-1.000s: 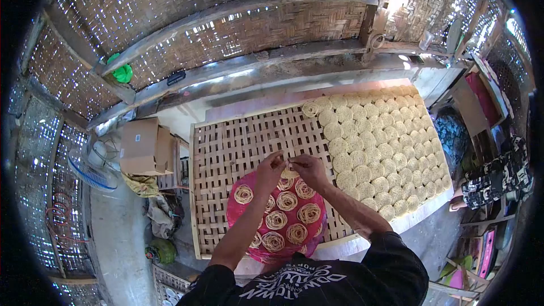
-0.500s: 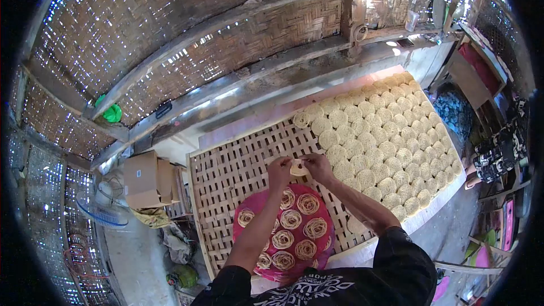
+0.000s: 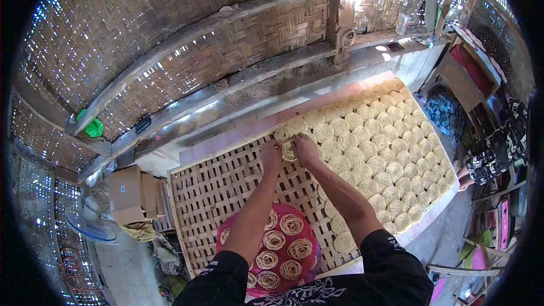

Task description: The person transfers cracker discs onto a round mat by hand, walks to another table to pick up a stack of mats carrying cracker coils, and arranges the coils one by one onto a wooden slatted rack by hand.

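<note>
Both bare hands are at the far edge of the large lattice tray of flat tan strips in a wooden frame (image 3: 218,187), and I see a pale straw-coloured round coil of thin strands (image 3: 288,154) between them. From my feed, the left hand (image 3: 271,156) has its fingers bunched at the coil's left side; the right hand (image 3: 305,149) bends over its right side, thumb and fingers closed in. I read both as pinching the rim, though exact fingertip contact is too small to resolve. The coil is low over the lattice, just beside a similar pale loose coil (image 3: 282,134) at the tray's edge; whether it touches the strips, I cannot tell. Rows of flat pale-yellow lacy discs (image 3: 376,163) cover the right side; more coils rest on a round magenta sheet (image 3: 282,253) nearest the body. Handling estimate: light, limp, not slippery, apt to unwind or tear if pulled. I would take hold at opposite rims, several strands per pinch, low and level, without squeezing the centre.
</note>
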Demonstrator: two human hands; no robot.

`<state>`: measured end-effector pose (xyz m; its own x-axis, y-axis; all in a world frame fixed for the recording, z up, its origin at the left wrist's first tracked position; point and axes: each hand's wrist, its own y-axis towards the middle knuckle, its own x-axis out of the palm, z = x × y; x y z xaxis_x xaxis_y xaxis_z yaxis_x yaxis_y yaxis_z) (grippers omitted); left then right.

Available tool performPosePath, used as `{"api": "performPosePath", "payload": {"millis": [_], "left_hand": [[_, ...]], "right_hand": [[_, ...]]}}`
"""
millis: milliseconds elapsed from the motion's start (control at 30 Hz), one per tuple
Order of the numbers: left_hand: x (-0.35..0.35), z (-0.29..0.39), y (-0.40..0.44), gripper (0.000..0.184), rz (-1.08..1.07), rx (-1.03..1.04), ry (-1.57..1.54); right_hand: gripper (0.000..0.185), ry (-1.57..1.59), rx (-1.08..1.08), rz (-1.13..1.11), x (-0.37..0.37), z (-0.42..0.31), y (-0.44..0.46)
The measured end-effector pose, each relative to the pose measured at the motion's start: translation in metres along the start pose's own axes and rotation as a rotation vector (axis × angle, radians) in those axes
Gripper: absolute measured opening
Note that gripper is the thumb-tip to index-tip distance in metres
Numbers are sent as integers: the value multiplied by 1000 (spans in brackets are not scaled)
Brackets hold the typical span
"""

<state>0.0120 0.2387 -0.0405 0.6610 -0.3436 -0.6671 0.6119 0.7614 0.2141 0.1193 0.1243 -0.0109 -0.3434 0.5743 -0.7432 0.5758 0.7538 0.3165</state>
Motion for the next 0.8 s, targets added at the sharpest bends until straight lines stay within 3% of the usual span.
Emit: {"api": "performPosePath", "payload": {"millis": [33, 133, 233, 267, 433, 500, 600, 733, 800], "left_hand": [[0, -4, 0, 9, 45, 82, 24], [1, -1, 3, 9, 50, 73, 97], [-13, 5, -3, 10, -50, 139, 187], [-5, -6, -8, 13, 104, 171, 32], [-73, 23, -63, 11, -61, 57, -145], [-89, -7, -130, 11, -26, 100, -268], [-110, -19, -195, 13, -135, 75, -191], [-131, 6, -230, 16, -105, 105, -206], [-133, 14, -237, 17, -99, 91, -229]], "right_hand": [[16, -51, -27, -1, 2, 1, 2], [15, -191, -83, 0, 9, 1, 4], [15, -256, -88, 20, 8, -3, -1], [16, -244, -90, 33, 5, -3, -2], [17, -65, -129, 143, -16, -32, -48], [22, -32, -150, -35, -29, -55, -110], [32, 28, -171, -302, -42, -79, -186], [32, -45, -238, -413, -56, -109, -230], [32, -145, -296, -359, -52, -113, -236]]}}
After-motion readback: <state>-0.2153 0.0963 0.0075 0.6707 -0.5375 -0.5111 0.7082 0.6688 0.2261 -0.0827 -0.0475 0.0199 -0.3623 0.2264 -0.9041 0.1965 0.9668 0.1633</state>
